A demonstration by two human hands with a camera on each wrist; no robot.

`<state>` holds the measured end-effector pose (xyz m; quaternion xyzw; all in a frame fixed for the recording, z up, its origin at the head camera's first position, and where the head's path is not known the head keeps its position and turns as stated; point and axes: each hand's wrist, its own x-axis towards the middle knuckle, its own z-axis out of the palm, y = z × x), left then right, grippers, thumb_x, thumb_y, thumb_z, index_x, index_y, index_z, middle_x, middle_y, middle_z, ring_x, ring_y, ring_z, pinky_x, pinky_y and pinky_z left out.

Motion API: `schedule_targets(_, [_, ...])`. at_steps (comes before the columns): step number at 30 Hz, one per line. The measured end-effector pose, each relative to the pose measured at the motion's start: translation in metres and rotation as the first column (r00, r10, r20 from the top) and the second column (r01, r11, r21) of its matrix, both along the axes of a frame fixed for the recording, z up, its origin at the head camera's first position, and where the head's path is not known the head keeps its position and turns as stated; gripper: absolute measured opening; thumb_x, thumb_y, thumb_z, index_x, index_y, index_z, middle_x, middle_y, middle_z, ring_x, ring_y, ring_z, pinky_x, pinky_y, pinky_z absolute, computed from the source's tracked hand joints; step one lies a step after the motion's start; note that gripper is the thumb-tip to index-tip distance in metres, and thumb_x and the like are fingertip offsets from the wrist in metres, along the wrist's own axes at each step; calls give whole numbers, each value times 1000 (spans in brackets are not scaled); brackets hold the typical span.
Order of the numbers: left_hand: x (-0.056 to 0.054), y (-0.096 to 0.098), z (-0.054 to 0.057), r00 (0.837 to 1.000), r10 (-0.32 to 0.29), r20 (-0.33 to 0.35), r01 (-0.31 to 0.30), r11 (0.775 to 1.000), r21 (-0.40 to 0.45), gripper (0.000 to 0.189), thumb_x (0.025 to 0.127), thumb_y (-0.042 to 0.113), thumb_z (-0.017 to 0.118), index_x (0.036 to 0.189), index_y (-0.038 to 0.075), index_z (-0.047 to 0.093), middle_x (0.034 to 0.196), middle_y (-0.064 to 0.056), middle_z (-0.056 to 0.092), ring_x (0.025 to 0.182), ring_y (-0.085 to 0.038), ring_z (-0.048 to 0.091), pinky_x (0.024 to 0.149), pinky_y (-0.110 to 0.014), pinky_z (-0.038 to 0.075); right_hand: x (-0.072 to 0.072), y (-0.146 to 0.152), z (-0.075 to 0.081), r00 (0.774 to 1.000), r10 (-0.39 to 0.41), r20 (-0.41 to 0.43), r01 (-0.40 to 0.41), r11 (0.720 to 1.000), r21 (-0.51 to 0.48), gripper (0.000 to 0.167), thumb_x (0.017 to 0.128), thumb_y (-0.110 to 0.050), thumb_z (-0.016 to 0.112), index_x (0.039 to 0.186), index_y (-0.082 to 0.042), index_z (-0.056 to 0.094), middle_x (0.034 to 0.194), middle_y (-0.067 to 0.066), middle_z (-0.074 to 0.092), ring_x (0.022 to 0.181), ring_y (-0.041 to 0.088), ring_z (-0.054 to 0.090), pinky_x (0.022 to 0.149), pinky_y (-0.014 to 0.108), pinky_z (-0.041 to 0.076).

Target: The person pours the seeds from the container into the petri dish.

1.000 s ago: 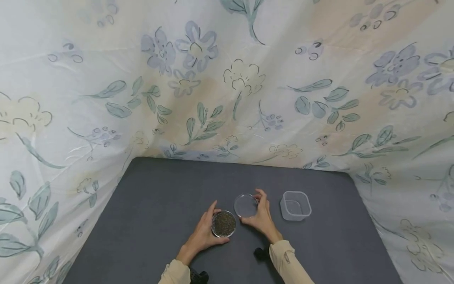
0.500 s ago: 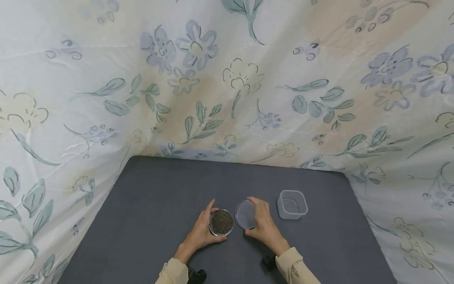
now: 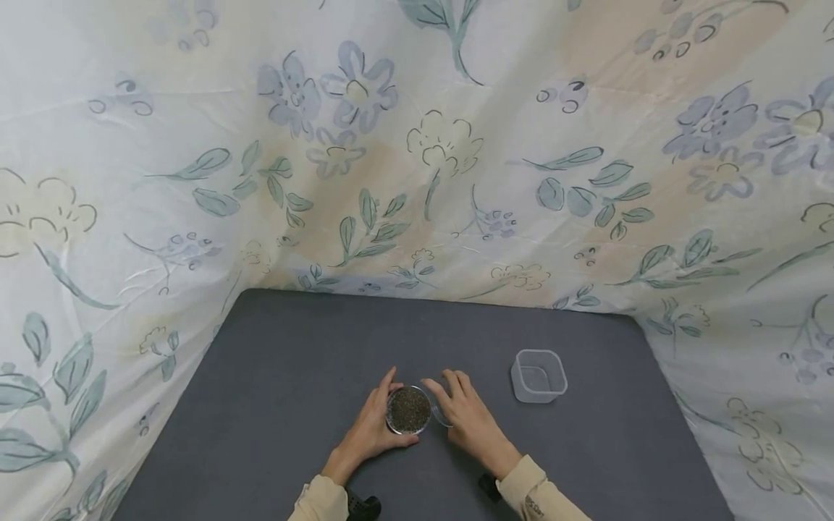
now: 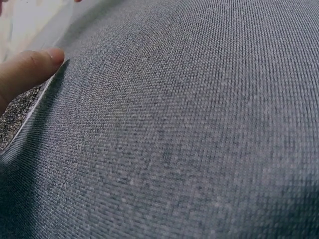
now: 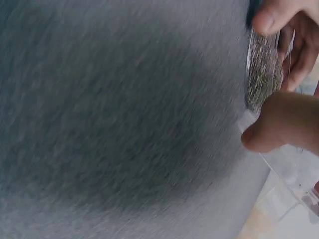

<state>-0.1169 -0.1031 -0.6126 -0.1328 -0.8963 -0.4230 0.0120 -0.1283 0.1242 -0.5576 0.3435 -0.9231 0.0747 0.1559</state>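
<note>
A round clear petri dish (image 3: 409, 410), filled with dark brown-green grains, sits on the table. My left hand (image 3: 370, 428) grips it from the left, thumb at the near rim and fingers at the far side. My right hand (image 3: 476, 423) holds a clear round lid (image 3: 440, 416) by its edge, just right of the dish; the hand hides most of it. In the right wrist view the lid (image 5: 281, 172) is tilted under the thumb, beside the grains (image 5: 264, 69). The left wrist view catches my left thumb (image 4: 30, 69) on the dish's rim.
A square translucent plastic tub (image 3: 539, 397) stands to the right of my right hand. The grey cloth-covered table (image 3: 293, 369) ends at a floral curtain (image 3: 456, 239) at the back and sides. Dark wrist straps (image 3: 363, 506) show near both cuffs.
My right hand has turned the lid from lying nearly flat to tilted and brought it left, close against the dish. My left hand still holds the dish in the same place.
</note>
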Motion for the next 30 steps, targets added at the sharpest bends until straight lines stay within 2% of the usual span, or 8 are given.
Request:
schedule_targets(4, [0, 0, 1, 1000, 0, 3, 0, 1000, 1, 130, 65, 40, 97, 164, 9, 18, 144, -7, 57, 130, -31, 56, 103, -56, 49, 2, -7, 5, 999, 17, -27, -16, 998, 60, 93, 68, 2, 89, 145, -21, 42, 135, 18, 54, 124, 32, 54, 96, 39, 55])
schedule_targets(7, [-1, -1, 1, 1000, -2, 2, 2, 1000, -3, 130, 66, 41, 97, 164, 9, 18, 144, -8, 57, 130, -31, 56, 102, -56, 50, -1, -9, 7, 999, 38, -22, -37, 997, 67, 91, 70, -1, 89, 145, -21, 42, 134, 17, 55, 123, 31, 53, 96, 39, 54])
schedule_targets(9, [-1, -1, 1, 1000, -4, 3, 4, 1000, -2, 130, 66, 41, 97, 164, 9, 17, 144, -8, 57, 129, -31, 56, 102, -56, 50, -4, -10, 8, 998, 66, 6, -66, 997, 38, 93, 68, -3, 89, 146, -20, 41, 132, 15, 56, 122, 30, 53, 95, 39, 54])
schedule_targets(12, [0, -1, 1, 1000, -7, 6, 7, 1000, -1, 130, 66, 42, 97, 164, 9, 17, 144, -7, 57, 129, -31, 56, 102, -56, 50, -11, -8, 9, 988, 139, 69, -134, 989, -63, 99, 66, -6, 91, 150, -17, 39, 132, 11, 55, 122, 27, 50, 95, 39, 53])
schedule_targets(16, [0, -1, 1, 1000, -10, 11, 10, 1000, -5, 130, 66, 42, 97, 164, 8, 17, 144, -7, 57, 128, -31, 56, 101, -56, 50, -18, -6, 7, 960, 249, 131, -221, 955, -199, 106, 65, -9, 94, 153, -19, 36, 139, 11, 51, 125, 25, 47, 93, 40, 53])
schedule_targets(21, [0, -2, 1, 1000, -10, 8, 10, 1000, -15, 130, 67, 42, 96, 164, 8, 16, 144, -8, 57, 128, -32, 56, 101, -56, 50, -25, -8, -1, 933, 341, 113, -301, 914, -271, 101, 68, -14, 93, 151, -19, 36, 142, 11, 48, 124, 24, 46, 89, 40, 55])
schedule_targets(26, [0, -4, -2, 999, -3, -41, 2, 1000, -28, 129, 66, 39, 97, 163, 6, 19, 143, -9, 59, 126, -31, 58, 101, -55, 51, -35, -16, -18, 899, 424, 110, -359, 857, -369, 101, 69, -19, 91, 152, -15, 34, 142, 9, 48, 125, 24, 48, 95, 42, 54])
schedule_targets(30, [-2, -4, -5, 997, -18, -78, 15, 999, -30, 127, 66, 34, 97, 162, 3, 20, 141, -11, 61, 126, -32, 58, 101, -54, 50, -40, -21, -35, 867, 474, 153, -370, 819, -438, 99, 71, -18, 91, 151, -9, 32, 143, 10, 47, 123, 26, 50, 99, 43, 52])
